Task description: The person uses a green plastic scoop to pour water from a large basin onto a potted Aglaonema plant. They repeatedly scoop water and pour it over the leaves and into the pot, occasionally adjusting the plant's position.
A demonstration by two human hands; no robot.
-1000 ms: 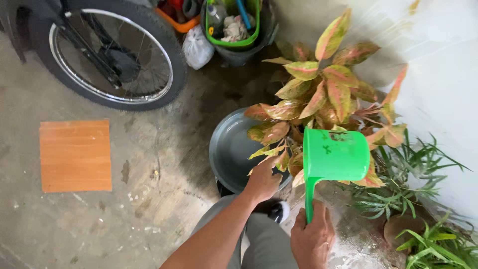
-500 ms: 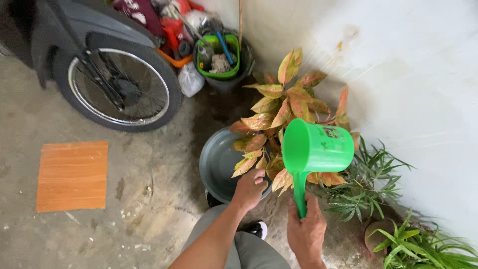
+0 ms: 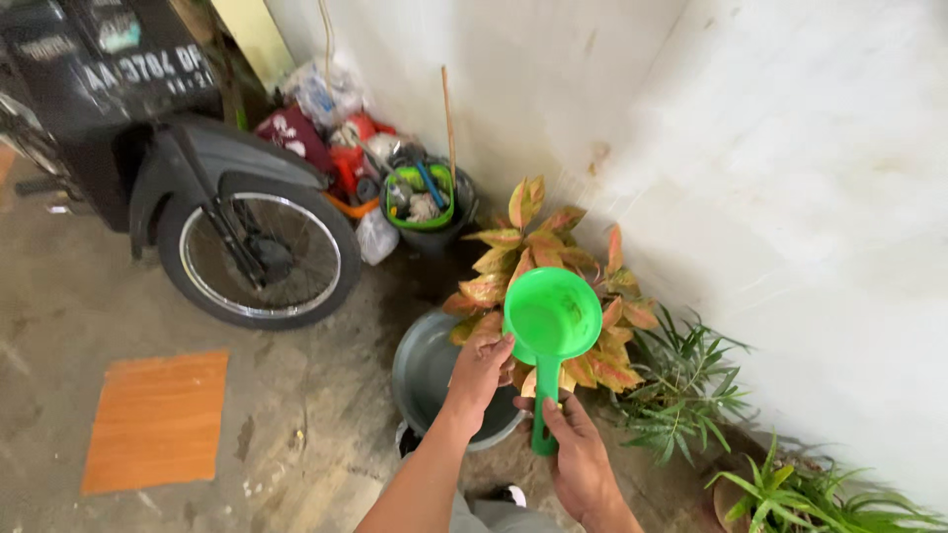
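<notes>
While the right hand grips the handle of a green plastic dipper, its open mouth facing the camera above a potted plant with pink-and-yellow leaves, the left hand rests its curled fingers on the lower leaves, holding nothing firmly that can be made out. A grey basin sits just beside the plant, near a white wall. A motorbike's rear wheel and an orange board lie on the concrete floor to the left.

Bright green dipper, pink-yellow-green plant, grey basin, orange wood-grain tile.
</notes>
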